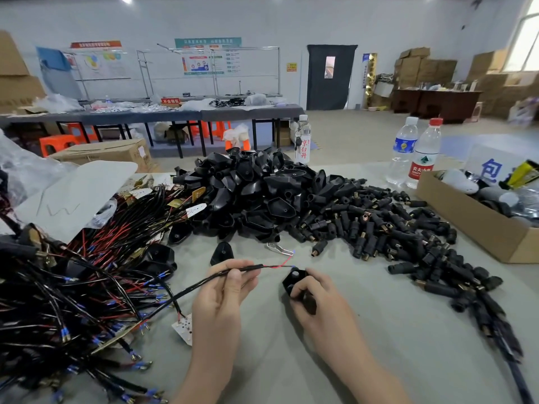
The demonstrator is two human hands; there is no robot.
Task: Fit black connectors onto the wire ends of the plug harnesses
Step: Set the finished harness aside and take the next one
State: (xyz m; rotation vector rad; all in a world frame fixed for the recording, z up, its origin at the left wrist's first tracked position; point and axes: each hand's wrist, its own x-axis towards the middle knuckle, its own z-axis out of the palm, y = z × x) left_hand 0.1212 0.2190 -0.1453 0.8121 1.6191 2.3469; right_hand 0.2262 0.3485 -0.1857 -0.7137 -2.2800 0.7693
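Head view, bench stock as seen, clock positions taken from frame centre.

1. Left hand [221,290], 7 o'clock. Thumb and fingers are pinched together on the black cable of one plug harness [201,284], which is lifted off the table [364,339].
2. Plug harness, as above. The cable runs from a white plug plate [184,328] at 7 o'clock up through the left hand. Its wire ends [284,265], one red with a blue tip, point toward 3 o'clock.
3. Right hand [320,301], 5 o'clock. Fingers and thumb are curled around one black connector [294,279], round holes facing up, held just beside the wire ends. The blue tip seems to reach the connector's upper edge, but contact cannot be confirmed.
4. Heap of black shells [256,193], centre to 12 o'clock. One loose shell [222,252] lies at 6 o'clock, near the left hand.
5. Spread of black barrel connectors [379,228] with brass ends, 3 to 4 o'clock.
6. Tangle of harnesses [73,287], black and red wires with blue tips, 8 o'clock.
7. Small metal clip [280,248], 6 o'clock, between the shell heap and the hands.
8. Cardboard box [472,228], 3 o'clock, holding mixed items.
9. Two water bottles [404,150], 2 o'clock, standing upright and touching. A third bottle [302,141] stands at 1 o'clock, behind the shell heap.
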